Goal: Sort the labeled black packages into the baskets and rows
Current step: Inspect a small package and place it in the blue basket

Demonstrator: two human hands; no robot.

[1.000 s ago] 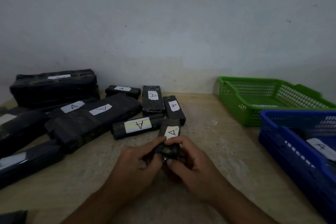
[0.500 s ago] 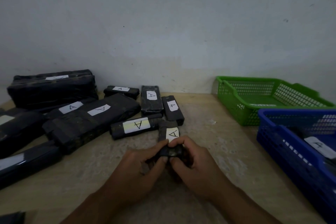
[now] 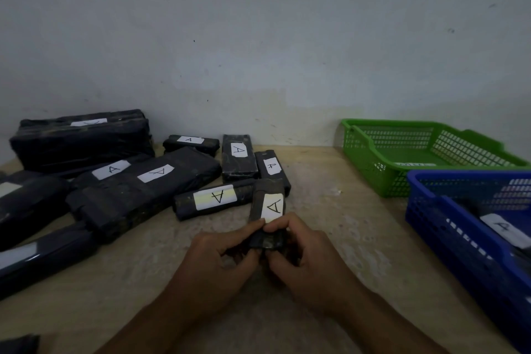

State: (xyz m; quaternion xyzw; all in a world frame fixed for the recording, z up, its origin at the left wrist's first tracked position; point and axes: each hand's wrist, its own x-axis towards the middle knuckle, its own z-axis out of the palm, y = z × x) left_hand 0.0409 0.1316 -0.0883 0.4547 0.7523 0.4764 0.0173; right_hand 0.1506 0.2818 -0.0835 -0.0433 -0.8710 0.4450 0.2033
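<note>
Table point(image 3: 359, 210): beige mottled top, set against the wall, before me.

On it, to my left:
- large black block point(image 3: 80, 141) at the back
- long flat package point(image 3: 143, 190) labelled A, lying slantwise, with a second labelled package point(image 3: 110, 169) just behind it
- two glossy dark packages point(image 3: 28, 201) at the left edge

Centre:
- small package point(image 3: 191, 144) near the wall
- two narrow packages point(image 3: 238, 158) side by side
- roll point(image 3: 212, 200) with a yellowish A label

To my right:
- green basket point(image 3: 373, 158)
- blue basket point(image 3: 459, 238) just beside it, nearer me
</note>
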